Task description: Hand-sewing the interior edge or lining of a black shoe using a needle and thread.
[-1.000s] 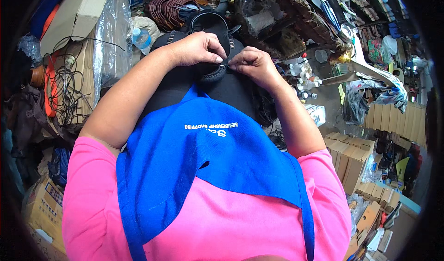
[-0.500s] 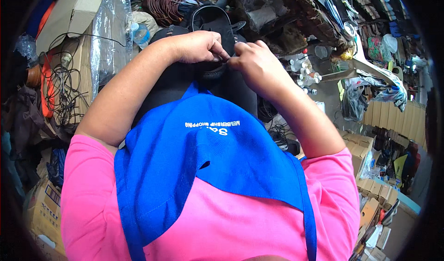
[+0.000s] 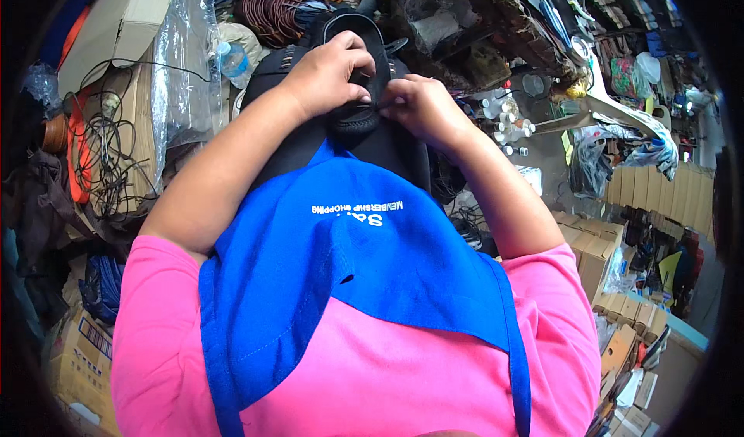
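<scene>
Black shoe (image 3: pixel 356 121) on the person's lap, dark trousers (image 3: pixel 407 158) under it, rounded end toward the body, open end away. Blue apron (image 3: pixel 380 274) stops just short of its near end. Coiled brown cord (image 3: pixel 267 11) crowds beyond the far end, a bit left. Left side tight: cardboard (image 3: pixel 116 26), clear plastic sheet (image 3: pixel 186 88), water bottle (image 3: pixel 232 61) near the left forearm. Tangled black wires (image 3: pixel 116 139) farther out. Right side looser: small bottles (image 3: pixel 511 119) near the right wrist, then a strip of grey floor (image 3: pixel 552 154). Between the forearms, some bare trouser either side of the shoe.

Both elbows bent and out, forearms angling in to meet at the shoe. Left hand (image 3: pixel 335 71) arched over the left side, fingers curled, thumb parted from them and low near the opening; can't tell if it grips. Right hand (image 3: pixel 422 108) at the right edge, back of the hand up, thumb and fingertips drawn together; whatever sits between them is too small to tell.
</scene>
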The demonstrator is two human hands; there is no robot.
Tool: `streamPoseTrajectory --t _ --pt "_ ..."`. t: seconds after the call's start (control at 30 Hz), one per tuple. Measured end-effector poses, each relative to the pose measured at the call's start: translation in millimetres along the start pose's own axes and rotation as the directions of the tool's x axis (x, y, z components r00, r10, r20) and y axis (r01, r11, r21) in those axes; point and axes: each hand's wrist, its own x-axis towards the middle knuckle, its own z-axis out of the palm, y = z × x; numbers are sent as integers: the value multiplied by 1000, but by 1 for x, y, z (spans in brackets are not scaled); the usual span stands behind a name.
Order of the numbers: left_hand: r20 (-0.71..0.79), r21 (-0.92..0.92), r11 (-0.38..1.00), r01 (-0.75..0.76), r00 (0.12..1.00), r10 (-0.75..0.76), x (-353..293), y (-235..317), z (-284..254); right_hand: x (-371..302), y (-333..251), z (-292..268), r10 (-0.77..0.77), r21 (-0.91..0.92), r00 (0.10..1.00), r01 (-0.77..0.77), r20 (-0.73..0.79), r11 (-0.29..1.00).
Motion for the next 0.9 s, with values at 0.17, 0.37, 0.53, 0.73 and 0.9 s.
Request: streamPoseTrajectory --t 0.17,0.37,0.53,0.73,0.9 --pt "74 -29 961 277 959 -274 -46 30 -13 -8 6 -22 344 741 860 -503 378 445" --pt "271 189 933 307 897 -350 -72 20 -67 -26 49 -21 118 543 694 -646 710 536" --pt "-93 -366 887 282 937 -337 -42 19 -48 -9 62 5 651 896 750 -204 -115 394" --pt "45 -995 -98 -1 883 -466 -20 34 -23 4 24 20 310 735 944 129 115 -666" --pt "99 -995 -56 82 859 -502 -53 -11 -37 -24 25 14 353 982 935 41 26 -182"
